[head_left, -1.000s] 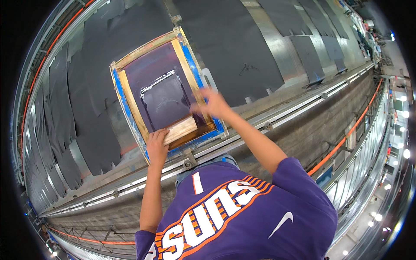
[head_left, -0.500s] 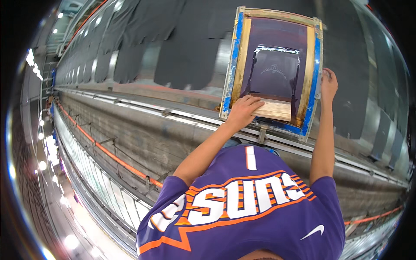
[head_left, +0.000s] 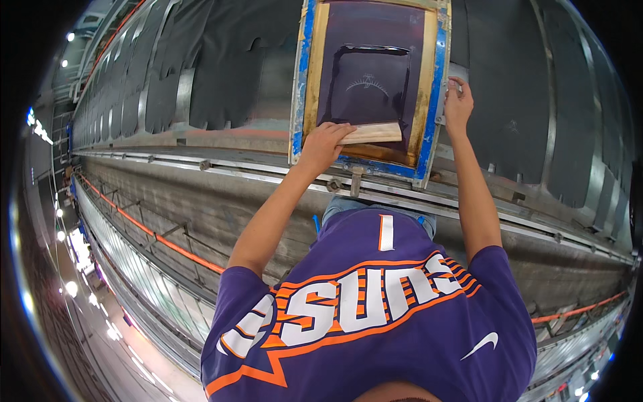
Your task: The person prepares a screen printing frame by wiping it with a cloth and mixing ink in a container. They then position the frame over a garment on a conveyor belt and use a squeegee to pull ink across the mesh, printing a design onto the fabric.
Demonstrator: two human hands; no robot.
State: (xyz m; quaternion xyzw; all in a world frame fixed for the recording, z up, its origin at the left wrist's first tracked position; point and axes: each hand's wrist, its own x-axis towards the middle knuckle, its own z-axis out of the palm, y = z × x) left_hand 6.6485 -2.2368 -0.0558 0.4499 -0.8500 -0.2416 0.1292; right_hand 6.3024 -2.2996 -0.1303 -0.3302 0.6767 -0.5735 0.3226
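A screen-printing frame (head_left: 439, 63) with wooden inner edges and blue tape lies ahead of me. Its dark mesh (head_left: 375, 27) carries a pale arched design (head_left: 367, 86) within a glossy ink outline. My left hand (head_left: 323, 144) is closed on the left end of a squeegee's wooden handle (head_left: 375, 132), which lies across the near end of the mesh. The blade is mostly out of sight under the handle. At the frame's right side, my right hand (head_left: 459, 110) has its fingers curled at the outer edge. What its fingertips press on is partly hidden.
Dark cloth pieces (head_left: 221, 80) lie in a row along the long table, to both sides of the frame. A metal rail (head_left: 261, 173) runs along the table's near edge, with a bracket (head_left: 356, 179) below the frame. An orange pipe (head_left: 161, 238) follows lower down.
The whole scene has shifted left and up in the view. Relative to the frame, the squeegee handle has moved slightly away from me and turned a little. Both hands keep their holds.
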